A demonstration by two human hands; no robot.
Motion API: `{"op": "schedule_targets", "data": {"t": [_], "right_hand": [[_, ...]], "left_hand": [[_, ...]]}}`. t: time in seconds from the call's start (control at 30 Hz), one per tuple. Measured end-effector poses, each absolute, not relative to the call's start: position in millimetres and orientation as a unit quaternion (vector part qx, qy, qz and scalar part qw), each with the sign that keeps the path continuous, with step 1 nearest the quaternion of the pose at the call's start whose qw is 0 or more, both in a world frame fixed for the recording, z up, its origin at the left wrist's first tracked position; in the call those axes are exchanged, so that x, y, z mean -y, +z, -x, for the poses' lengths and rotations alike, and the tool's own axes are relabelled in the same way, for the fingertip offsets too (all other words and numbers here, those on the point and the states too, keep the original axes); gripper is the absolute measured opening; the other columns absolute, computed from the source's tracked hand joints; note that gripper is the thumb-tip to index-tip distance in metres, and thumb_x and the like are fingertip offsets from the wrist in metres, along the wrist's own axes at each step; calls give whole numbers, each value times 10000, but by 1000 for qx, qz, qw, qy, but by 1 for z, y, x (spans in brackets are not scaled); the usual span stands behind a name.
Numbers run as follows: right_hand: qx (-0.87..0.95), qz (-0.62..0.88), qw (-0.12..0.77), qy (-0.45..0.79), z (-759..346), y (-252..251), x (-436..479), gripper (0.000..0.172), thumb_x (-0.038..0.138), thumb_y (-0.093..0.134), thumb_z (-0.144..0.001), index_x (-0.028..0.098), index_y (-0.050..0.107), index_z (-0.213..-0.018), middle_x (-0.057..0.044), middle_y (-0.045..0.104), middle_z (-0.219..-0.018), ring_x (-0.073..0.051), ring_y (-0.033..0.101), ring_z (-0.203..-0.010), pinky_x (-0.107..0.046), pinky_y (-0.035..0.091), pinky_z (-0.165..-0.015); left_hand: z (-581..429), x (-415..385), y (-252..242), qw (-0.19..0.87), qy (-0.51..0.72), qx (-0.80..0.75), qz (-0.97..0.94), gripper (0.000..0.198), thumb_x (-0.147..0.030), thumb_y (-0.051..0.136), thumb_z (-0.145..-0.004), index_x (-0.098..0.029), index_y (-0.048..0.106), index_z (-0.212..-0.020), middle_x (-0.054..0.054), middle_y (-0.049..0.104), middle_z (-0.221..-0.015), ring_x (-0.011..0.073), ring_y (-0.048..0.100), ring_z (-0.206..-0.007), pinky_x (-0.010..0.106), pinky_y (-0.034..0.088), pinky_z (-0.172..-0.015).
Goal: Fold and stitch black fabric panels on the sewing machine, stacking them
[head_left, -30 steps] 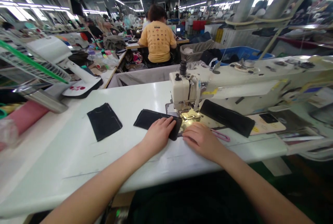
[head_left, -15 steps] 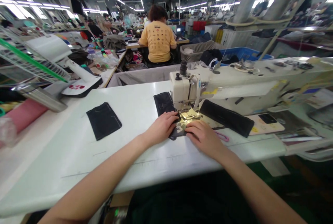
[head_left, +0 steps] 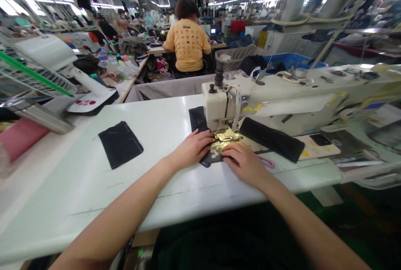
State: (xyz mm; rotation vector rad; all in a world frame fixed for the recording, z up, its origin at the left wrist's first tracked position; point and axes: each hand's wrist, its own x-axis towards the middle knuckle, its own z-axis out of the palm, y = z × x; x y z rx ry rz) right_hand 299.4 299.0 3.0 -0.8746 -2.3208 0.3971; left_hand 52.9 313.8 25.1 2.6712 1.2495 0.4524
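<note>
So from my remote seat I counted two hands on the job and three dark fabric pieces on the white table (head_left: 78, 186). The left hand (head_left: 191, 149) lay flat on the fabric piece (head_left: 197, 120) that ran under the head of the sewing machine (head_left: 219, 107), fingers held close together and pressing the cloth down just left of the presser foot (head_left: 226, 136). The right hand (head_left: 244, 162) sat right beside it on the near side of the foot, fingers also together and curled down a bit onto the cloth's near end; whether the thumb was pinching an edge I couldn't tell, it was tucked out of sight. That piece stretched from behind the machine head, under the foot, and out toward me between the two hands, both touching it. A second fabric piece (head_left: 120, 143) lay by itself well to the left on the table, flat and not touched by anything. The third was a long dark strip (head_left: 272, 139) to the right of the foot, lying slanted on the machine bed. Just one sewing machine sat at my station, and one phone (head_left: 318, 139) rested on a card further right. One white fan (head_left: 65, 69) stood at the far left. One person in a yellow shirt (head_left: 188, 44) sat with their back to me at the next table.
</note>
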Motion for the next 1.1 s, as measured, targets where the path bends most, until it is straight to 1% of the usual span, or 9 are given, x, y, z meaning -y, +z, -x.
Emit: {"op": "schedule_targets", "data": {"t": [0.1,0.37,0.53,0.7,0.9,1.1], "right_hand": [[879,335,305,151,-299,3,-299,120,180,580,-971,209,672,-1042,-78,682,-1127,-266,603,-1062,-494,500,-958],[878,338,303,153,-299,4,-299,118,178,589,-965,213,676,-1037,-74,680,-1116,-262,609,-1063,-479,503,-962],[878,338,302,153,-299,4,-299,127,185,579,-974,214,678,-1047,-75,678,-1120,-259,603,-1062,-485,501,-965],[877,341,302,153,-298,6,-298,116,175,594,-969,204,671,-1051,-75,677,-1115,-253,596,-1060,-468,497,-963],[877,338,309,146,-298,5,-298,106,159,611,-955,182,669,-1040,-82,673,-1105,-248,586,-1045,-455,501,-944],[875,341,310,149,-298,5,-298,105,151,613,-952,185,663,-1037,-78,667,-1100,-245,581,-1044,-450,499,-947]], "left_hand": [[-52,-316,25,85,150,-414,-894,313,-222,454,-1007,-212,614,-1275,99,596,-1397,241,552,-1306,518,324,-1193],[-52,-315,26,83,157,-400,-899,305,-201,462,-1007,-191,617,-1269,111,577,-1414,252,527,-1329,485,379,-1160],[-50,-316,25,78,159,-395,-902,309,-201,461,-1005,-203,622,-1268,110,582,-1405,258,534,-1324,491,383,-1157],[-50,-316,25,83,161,-389,-903,308,-185,465,-1000,-188,620,-1266,115,582,-1404,256,524,-1338,469,398,-1152],[-49,-319,24,90,178,-378,-904,298,-182,481,-992,-198,625,-1252,118,593,-1383,269,541,-1315,508,424,-1127],[-49,-319,24,102,176,-378,-903,279,-183,475,-999,-203,631,-1229,109,597,-1379,261,523,-1335,497,424,-1136]]}}
